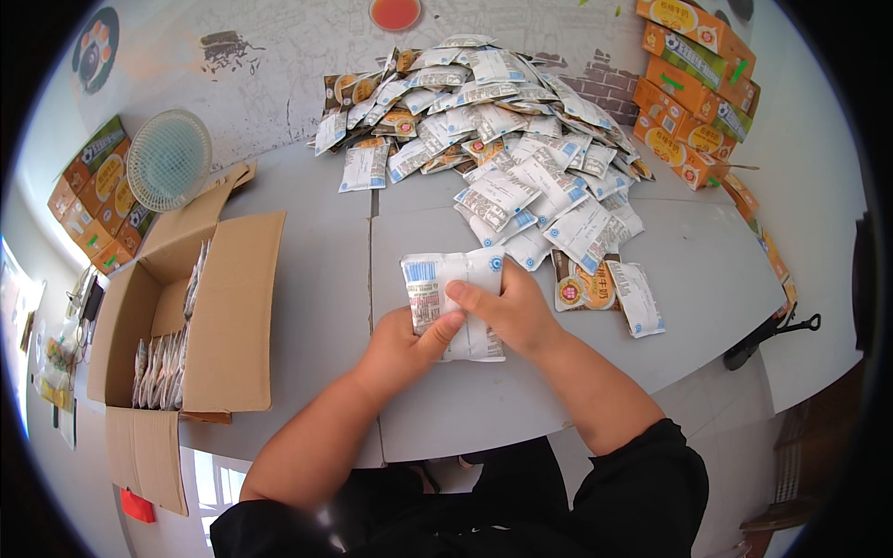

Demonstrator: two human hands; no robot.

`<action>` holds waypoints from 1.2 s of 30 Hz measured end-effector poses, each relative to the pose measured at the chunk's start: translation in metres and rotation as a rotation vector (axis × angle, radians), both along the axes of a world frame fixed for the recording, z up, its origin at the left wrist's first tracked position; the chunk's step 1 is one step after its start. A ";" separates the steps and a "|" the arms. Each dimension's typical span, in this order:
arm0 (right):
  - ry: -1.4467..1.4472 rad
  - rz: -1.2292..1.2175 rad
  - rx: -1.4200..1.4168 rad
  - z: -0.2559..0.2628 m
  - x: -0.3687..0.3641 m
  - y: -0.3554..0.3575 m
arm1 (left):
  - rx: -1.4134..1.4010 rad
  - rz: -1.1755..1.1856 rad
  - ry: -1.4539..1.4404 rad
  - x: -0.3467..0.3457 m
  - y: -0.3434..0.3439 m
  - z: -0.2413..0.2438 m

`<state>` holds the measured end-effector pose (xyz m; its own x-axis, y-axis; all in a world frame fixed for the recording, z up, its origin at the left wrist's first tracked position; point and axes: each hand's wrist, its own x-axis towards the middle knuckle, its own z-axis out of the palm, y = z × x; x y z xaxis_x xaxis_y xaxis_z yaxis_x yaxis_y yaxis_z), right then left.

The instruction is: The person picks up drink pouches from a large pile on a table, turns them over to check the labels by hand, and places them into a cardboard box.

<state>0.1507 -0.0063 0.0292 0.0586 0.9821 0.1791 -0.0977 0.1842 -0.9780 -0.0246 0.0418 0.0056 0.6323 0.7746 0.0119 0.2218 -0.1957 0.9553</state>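
Note:
Both of my hands grip one sealed white pouch (457, 268) above the grey table, its printed back with a barcode facing up. My left hand (404, 342) holds its lower left side, and my right hand (516, 310) its right side. Both thumbs press on the top face while most fingers are hidden underneath. Beyond them rises a large heap of similar pouches (488, 125), most with the white side up. Near my right hand lie a brown-and-orange pouch (582, 282) and a white-side-up pouch (636, 300). To the left, an open cardboard box (234, 314) holds a row of upright pouches (160, 370).
Orange printed cartons (691, 104) are stacked at the back right, and more cartons (98, 192) stand at the left. A round plastic basket (169, 160) leans behind the box. The grey table (314, 279) has a seam (373, 293) running toward me.

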 end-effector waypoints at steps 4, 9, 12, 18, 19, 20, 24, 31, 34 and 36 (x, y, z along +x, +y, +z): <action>0.022 -0.045 0.022 -0.005 -0.007 -0.002 | 0.278 0.014 -0.037 -0.001 -0.007 -0.001; -0.002 -0.006 0.016 0.002 -0.008 -0.010 | 0.566 -0.013 -0.202 0.001 -0.008 -0.008; 0.061 -0.027 -0.124 -0.001 -0.005 -0.009 | 0.713 -0.032 -0.256 0.004 -0.011 -0.003; 0.075 -0.043 -0.172 -0.010 -0.002 -0.004 | 0.868 -0.007 -0.291 0.009 -0.011 -0.005; 0.130 -0.024 -0.186 -0.009 -0.002 -0.003 | 0.842 -0.002 -0.247 0.008 -0.010 -0.006; 0.185 -0.004 -0.199 -0.007 -0.003 -0.001 | 0.817 0.002 -0.203 0.007 -0.009 -0.007; 0.118 0.018 -0.096 -0.008 -0.011 0.001 | 0.519 0.066 -0.131 0.004 -0.011 -0.007; 0.171 -0.030 -0.209 -0.004 -0.009 -0.002 | 0.778 0.009 -0.130 0.004 -0.010 -0.005; 0.215 -0.044 -0.230 -0.010 -0.007 0.002 | 0.842 0.015 -0.146 0.005 -0.009 -0.004; 0.259 -0.067 -0.215 -0.015 -0.008 0.004 | 0.830 0.007 -0.123 0.004 -0.008 -0.005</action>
